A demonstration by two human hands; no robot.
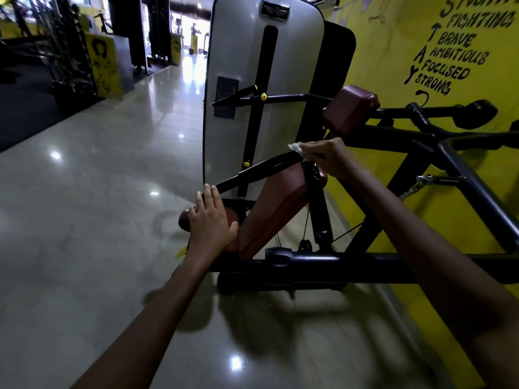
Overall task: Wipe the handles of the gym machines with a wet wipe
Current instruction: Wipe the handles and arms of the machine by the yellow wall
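Yellow paint covers the wall (393,66) along the right side, lettered in black with words such as BRAVE, AMBITIOUS, FOCUSED and STRONG. Pale polished tiles make up the floor (84,192), which shines with spots of light and runs back toward a bright doorway. Upright on the floor beside the wall stands a grey panel (292,80), the cover of the gym machine, with a black slot down its middle. In front of it the black frame (337,265) of the machine spreads low across the floor and up toward the wall. A dark red pad (275,211) slopes up from the frame, and a second dark red pad (351,110) sits higher on an arm near the wall. The left hand (210,220) lies flat, fingers straight, on a rounded red cushion at the machine's near left end, holding nothing. The right hand (328,155) curls over the top end of a black handle (314,192), pressing a white wipe (295,147) against it; a corner of the wipe sticks out past the fingers.
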